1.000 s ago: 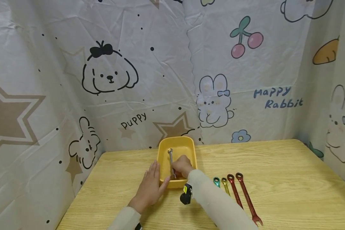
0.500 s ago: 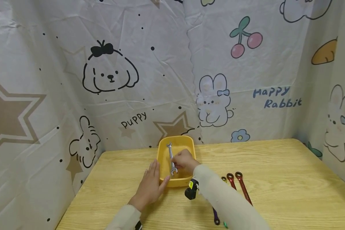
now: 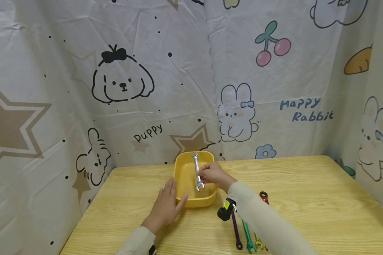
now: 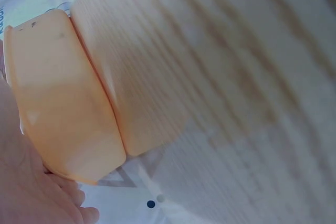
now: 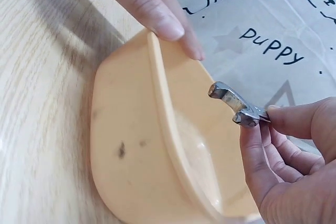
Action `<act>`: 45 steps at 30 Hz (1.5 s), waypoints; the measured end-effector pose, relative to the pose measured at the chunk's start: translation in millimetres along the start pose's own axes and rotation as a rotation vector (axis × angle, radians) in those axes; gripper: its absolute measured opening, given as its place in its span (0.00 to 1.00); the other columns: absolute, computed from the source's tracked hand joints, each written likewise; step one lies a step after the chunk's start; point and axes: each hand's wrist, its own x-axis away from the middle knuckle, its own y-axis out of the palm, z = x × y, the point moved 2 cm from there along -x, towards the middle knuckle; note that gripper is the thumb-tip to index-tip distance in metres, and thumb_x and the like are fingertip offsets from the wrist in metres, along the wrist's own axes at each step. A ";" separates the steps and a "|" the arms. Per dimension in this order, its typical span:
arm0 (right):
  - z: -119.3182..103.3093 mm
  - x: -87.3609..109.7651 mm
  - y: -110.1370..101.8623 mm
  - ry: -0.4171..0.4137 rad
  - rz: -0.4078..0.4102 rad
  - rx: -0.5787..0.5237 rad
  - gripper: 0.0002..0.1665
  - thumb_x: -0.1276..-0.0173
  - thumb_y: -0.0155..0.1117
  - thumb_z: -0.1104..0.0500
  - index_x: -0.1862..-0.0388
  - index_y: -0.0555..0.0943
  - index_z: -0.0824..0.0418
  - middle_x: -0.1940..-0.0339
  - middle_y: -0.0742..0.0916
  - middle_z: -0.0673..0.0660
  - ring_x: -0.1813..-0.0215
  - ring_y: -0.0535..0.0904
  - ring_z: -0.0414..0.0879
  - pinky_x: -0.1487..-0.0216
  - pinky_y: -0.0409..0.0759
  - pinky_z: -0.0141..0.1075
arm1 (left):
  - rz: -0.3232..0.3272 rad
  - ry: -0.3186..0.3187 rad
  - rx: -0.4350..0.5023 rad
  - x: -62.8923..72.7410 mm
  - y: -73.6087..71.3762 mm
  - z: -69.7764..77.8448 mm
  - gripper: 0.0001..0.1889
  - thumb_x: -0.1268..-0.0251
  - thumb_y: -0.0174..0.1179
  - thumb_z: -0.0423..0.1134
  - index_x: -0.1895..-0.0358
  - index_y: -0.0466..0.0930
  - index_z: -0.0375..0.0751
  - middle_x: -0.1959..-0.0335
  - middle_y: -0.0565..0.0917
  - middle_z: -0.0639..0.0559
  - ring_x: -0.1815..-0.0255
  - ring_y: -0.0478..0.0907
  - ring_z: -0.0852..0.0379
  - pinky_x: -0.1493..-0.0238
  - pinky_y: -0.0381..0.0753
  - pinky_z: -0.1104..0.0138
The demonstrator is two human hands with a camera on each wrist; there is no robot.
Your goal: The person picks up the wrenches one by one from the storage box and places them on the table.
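In the head view, a silver open-ended wrench point(image 3: 196, 168) is pinched between the thumb and fingers of my right hand point(image 3: 215, 173). It is held over the yellow plastic tray point(image 3: 196, 203), one forked end toward me. The right wrist view shows that forked end of the wrench point(image 5: 233, 100) close up, apart from the tray wall point(image 5: 123, 129). My left hand point(image 3: 165, 205) lies along the tray's left side with straight fingers, its thumb touching the near left corner of the rim. Only part of the left hand point(image 4: 26, 166) appears in the left wrist view.
Right of the tray, on the wooden table point(image 3: 115, 212), lie a purple wrench point(image 3: 236, 230), a green wrench point(image 3: 247, 236), a yellow wrench point(image 3: 259, 242) and a red wrench point(image 3: 264, 196). My right sleeve point(image 3: 265, 219) partly covers them. A printed cloth point(image 3: 191, 71) hangs behind the table.
My right hand has raised the silver wrench from the tray floor and shifted it right. The right forearm moved right, uncovering the purple and green wrenches. The left hand stayed at the tray.
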 end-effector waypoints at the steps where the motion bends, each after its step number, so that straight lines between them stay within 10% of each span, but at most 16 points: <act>1: 0.5 0.5 -3.0 -0.006 -0.002 -0.005 0.08 0.35 0.62 0.67 0.61 0.78 0.73 0.71 0.81 0.56 0.71 0.78 0.41 0.65 0.84 0.33 | 0.000 -0.002 0.001 0.2 0.2 0.0 0.44 0.27 0.36 0.64 0.27 0.49 0.26 0.24 0.49 0.34 0.24 0.46 0.39 0.28 0.51 0.45; 18: 24.2 43.4 -84.5 -0.026 -0.042 -0.016 0.12 0.31 0.60 0.64 0.56 0.77 0.74 0.68 0.81 0.54 0.68 0.79 0.39 0.64 0.83 0.31 | -0.037 -0.001 -0.003 -0.6 4.1 1.0 0.46 0.28 0.31 0.67 0.26 0.45 0.27 0.23 0.45 0.35 0.23 0.44 0.39 0.27 0.48 0.46; 35: 110.3 135.2 -185.2 0.030 -0.129 -0.021 0.17 0.29 0.57 0.61 0.54 0.75 0.78 0.66 0.81 0.53 0.64 0.80 0.40 0.62 0.83 0.33 | -0.029 -0.010 0.010 0.4 0.6 1.2 0.45 0.28 0.33 0.66 0.26 0.45 0.27 0.23 0.46 0.35 0.23 0.43 0.41 0.27 0.49 0.46; 45: 131.2 159.3 -205.9 0.108 -0.126 0.027 0.18 0.30 0.58 0.61 0.53 0.75 0.78 0.68 0.81 0.53 0.66 0.78 0.41 0.65 0.83 0.33 | -0.021 -0.014 0.015 0.8 0.1 1.3 0.44 0.27 0.34 0.65 0.26 0.45 0.27 0.24 0.46 0.34 0.23 0.44 0.40 0.27 0.49 0.46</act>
